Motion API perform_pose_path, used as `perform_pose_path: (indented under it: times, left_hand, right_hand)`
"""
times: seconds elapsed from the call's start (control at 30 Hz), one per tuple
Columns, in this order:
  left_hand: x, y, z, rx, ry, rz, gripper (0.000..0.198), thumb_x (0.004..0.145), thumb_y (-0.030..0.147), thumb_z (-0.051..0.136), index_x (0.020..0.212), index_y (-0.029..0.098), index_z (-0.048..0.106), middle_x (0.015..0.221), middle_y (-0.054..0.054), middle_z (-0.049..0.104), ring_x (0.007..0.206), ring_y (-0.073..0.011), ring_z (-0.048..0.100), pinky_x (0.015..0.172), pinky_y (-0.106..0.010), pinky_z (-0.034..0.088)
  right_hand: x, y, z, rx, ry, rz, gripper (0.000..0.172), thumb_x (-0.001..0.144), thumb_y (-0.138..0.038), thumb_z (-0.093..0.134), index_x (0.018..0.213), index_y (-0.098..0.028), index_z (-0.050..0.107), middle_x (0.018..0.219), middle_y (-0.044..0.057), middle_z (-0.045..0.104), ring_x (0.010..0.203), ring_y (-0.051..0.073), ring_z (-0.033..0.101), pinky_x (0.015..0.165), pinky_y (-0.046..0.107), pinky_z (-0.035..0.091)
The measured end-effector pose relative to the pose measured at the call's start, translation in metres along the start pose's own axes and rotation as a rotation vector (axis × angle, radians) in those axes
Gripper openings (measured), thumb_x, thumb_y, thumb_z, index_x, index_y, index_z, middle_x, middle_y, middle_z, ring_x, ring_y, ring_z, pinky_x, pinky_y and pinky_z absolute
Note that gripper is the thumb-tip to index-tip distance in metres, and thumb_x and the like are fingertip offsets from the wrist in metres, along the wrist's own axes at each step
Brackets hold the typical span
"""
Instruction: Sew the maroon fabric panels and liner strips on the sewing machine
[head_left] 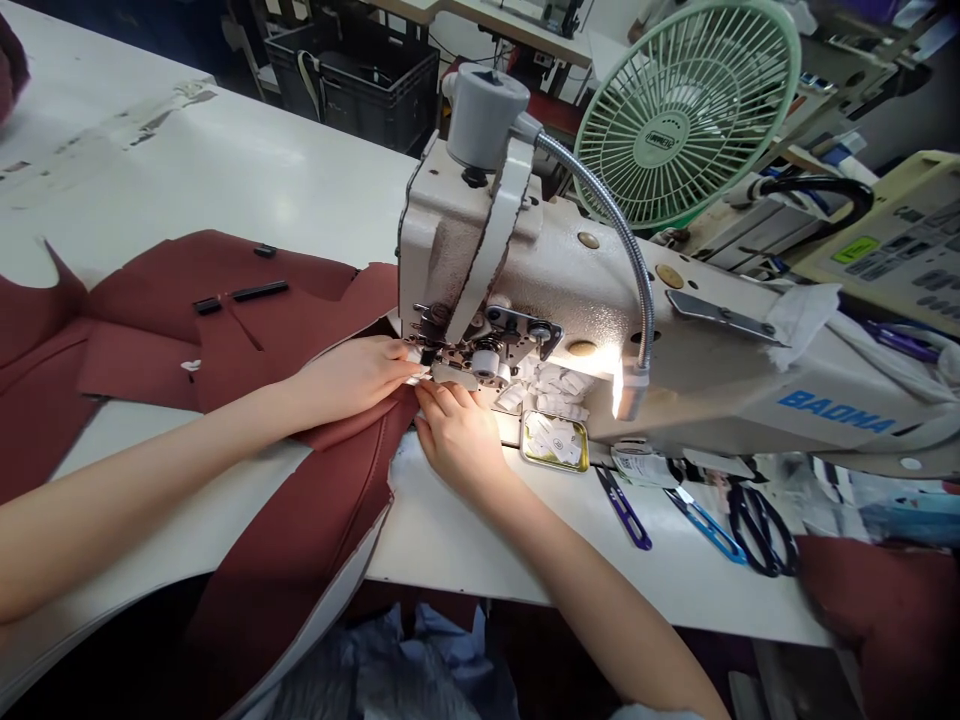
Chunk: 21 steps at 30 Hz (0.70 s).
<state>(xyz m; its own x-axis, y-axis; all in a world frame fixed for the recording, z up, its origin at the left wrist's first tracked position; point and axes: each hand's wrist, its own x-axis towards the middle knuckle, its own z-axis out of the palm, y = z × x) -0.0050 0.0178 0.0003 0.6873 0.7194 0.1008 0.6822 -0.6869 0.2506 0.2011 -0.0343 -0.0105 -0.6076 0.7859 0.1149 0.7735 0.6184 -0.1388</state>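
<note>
A large maroon fabric piece (315, 510) with a pale backing runs under the head of a sewing machine (517, 240) and hangs over the table's front edge. My left hand (360, 375) has its fingers drawn together on the fabric, just left of the presser foot. A small white piece (416, 368), perhaps a label, shows at those fingertips. Close in front of the needle area, my right hand (461, 430) is closed on the fabric edge, fingers curled. The fingertips of both hands nearly meet; what lies beneath them is hidden.
Several white labels (555, 385) and a small tin (555, 440) lie beside the needle area. To the right are purple thread snips (624, 508), blue snips (709, 525) and black scissors (761, 530). Black strips (259, 291) rest on the fabric. A green fan (686, 110) stands behind.
</note>
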Motion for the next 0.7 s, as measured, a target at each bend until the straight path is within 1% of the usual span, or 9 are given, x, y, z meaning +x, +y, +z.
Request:
perform_pose_path:
  times: [0.03,0.1,0.23,0.3,0.4,0.53,0.7]
  left_hand:
    - [0.001,-0.001,-0.002,0.013,-0.011,0.01,0.036,0.101,0.023,0.038,0.119,0.022,0.069,0.099,-0.006,0.067,0.094,-0.0202,0.061,0.085,-0.032,0.046]
    - [0.003,0.0,-0.006,0.04,-0.038,0.017,0.035,0.101,0.023,0.038,0.116,0.023,0.07,0.099,-0.006,0.067,0.093,-0.0206,0.061,0.083,-0.032,0.046]
    - [0.007,0.009,-0.009,0.058,-0.079,0.014,0.03,0.1,0.018,0.04,0.102,0.019,0.07,0.099,-0.007,0.067,0.092,-0.0206,0.061,0.084,-0.032,0.046]
    - [0.01,0.015,-0.007,0.064,-0.08,-0.021,0.026,0.098,0.015,0.042,0.095,0.016,0.067,0.096,-0.007,0.066,0.089,-0.0206,0.061,0.084,-0.033,0.046]
    - [0.011,0.023,-0.003,0.056,-0.049,-0.092,0.021,0.095,0.012,0.045,0.088,0.015,0.065,0.09,-0.007,0.066,0.087,-0.0217,0.062,0.082,-0.034,0.046]
    - [0.011,0.029,-0.004,0.059,-0.032,-0.118,0.022,0.094,0.011,0.046,0.088,0.017,0.066,0.089,-0.007,0.067,0.087,-0.0221,0.062,0.081,-0.034,0.047]
    - [0.011,0.039,-0.004,0.12,-0.084,-0.168,0.026,0.094,0.009,0.042,0.094,0.015,0.068,0.094,-0.009,0.068,0.089,-0.024,0.064,0.081,-0.036,0.048]
  right_hand:
    - [0.0,-0.001,-0.002,0.0,-0.008,-0.004,0.041,0.101,-0.027,0.046,0.136,-0.01,0.058,0.136,0.013,0.062,0.117,0.027,0.054,0.093,0.041,0.046]
    - [0.0,-0.001,-0.004,0.003,-0.021,-0.006,0.042,0.1,-0.028,0.049,0.137,-0.011,0.057,0.137,0.014,0.061,0.118,0.027,0.053,0.094,0.041,0.045]
    - [0.001,-0.001,-0.002,0.0,-0.039,-0.009,0.044,0.1,-0.03,0.048,0.138,-0.009,0.056,0.139,0.015,0.06,0.12,0.028,0.052,0.093,0.041,0.046]
    - [0.002,-0.001,0.0,-0.009,-0.034,-0.007,0.044,0.1,-0.03,0.048,0.138,-0.009,0.056,0.139,0.015,0.059,0.12,0.028,0.052,0.092,0.041,0.046]
    - [0.003,-0.002,0.002,-0.03,-0.02,0.003,0.041,0.101,-0.028,0.044,0.136,-0.01,0.057,0.138,0.014,0.06,0.118,0.027,0.052,0.092,0.04,0.046]
    - [0.004,-0.002,0.004,-0.049,-0.005,-0.002,0.04,0.102,-0.027,0.041,0.133,-0.008,0.059,0.136,0.014,0.061,0.115,0.027,0.053,0.09,0.04,0.045]
    - [0.007,-0.001,0.006,-0.051,-0.014,0.004,0.036,0.102,-0.027,0.041,0.122,-0.01,0.066,0.132,0.015,0.063,0.113,0.028,0.053,0.09,0.041,0.045]
